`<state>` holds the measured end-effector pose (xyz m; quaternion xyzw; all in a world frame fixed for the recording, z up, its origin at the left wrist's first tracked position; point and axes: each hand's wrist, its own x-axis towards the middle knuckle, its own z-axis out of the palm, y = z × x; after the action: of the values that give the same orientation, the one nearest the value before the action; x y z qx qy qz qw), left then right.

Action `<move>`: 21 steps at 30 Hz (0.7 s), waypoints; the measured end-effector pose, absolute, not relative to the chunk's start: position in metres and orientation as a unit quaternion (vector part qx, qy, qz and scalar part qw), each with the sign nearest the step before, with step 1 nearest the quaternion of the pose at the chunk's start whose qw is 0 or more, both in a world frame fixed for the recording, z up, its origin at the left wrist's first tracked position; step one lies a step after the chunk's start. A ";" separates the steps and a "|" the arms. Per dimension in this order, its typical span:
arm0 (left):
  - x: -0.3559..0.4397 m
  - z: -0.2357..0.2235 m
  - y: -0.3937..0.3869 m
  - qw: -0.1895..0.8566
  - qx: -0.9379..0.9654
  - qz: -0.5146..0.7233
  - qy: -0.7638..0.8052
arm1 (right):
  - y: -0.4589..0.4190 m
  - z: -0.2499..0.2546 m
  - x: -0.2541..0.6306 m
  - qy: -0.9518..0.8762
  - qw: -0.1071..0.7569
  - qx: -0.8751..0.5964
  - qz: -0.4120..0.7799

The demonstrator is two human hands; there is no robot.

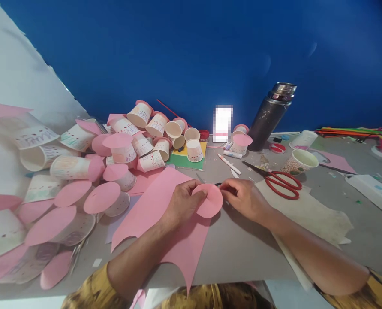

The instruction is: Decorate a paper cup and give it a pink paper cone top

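Observation:
Between thumb and fingers, my left hand (186,201) pinches a round pink paper disc (210,205), which has a slit or crease running in from its top edge. At the disc's right edge is my right hand (242,196), its fingers closed. A small dark curved piece (218,184) shows by the right fingertips; what they grip is mostly hidden. Under the left hand lies a large pink paper sheet (152,206) with rounded cut-outs along its near edge. Red-handled scissors (282,185) rest to the right of my right hand, their blades pointing away to the left.
Paper cups topped with pink discs (113,150) are heaped on the left. A dark flask (269,118) leans by the blue wall. Markers (229,164), a patterned cup (300,162), a crumpled pale cloth or paper (313,210) and a white power strip (374,193) occupy the right side.

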<state>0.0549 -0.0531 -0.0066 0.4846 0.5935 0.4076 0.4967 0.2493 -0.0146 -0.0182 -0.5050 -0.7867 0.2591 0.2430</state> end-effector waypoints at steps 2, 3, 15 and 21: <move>0.052 -0.006 -0.052 0.495 0.478 0.417 0.594 | -0.016 -0.024 0.245 -0.813 0.218 -0.485 0.238; 0.051 -0.005 -0.051 0.494 0.474 0.421 0.595 | -0.016 -0.025 0.242 -0.822 0.207 -0.478 0.231; 0.051 -0.001 -0.051 0.471 0.467 0.456 0.593 | -0.027 -0.010 0.240 -0.755 0.258 -0.453 0.399; 0.051 -0.007 -0.051 0.479 0.500 0.439 0.573 | -0.024 -0.013 0.238 -0.746 0.257 -0.510 0.343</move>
<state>0.0505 -0.0506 -0.0071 0.5004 0.5726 0.4388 0.4788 0.2384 -0.0244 -0.0130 -0.5102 -0.7455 0.3434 0.2568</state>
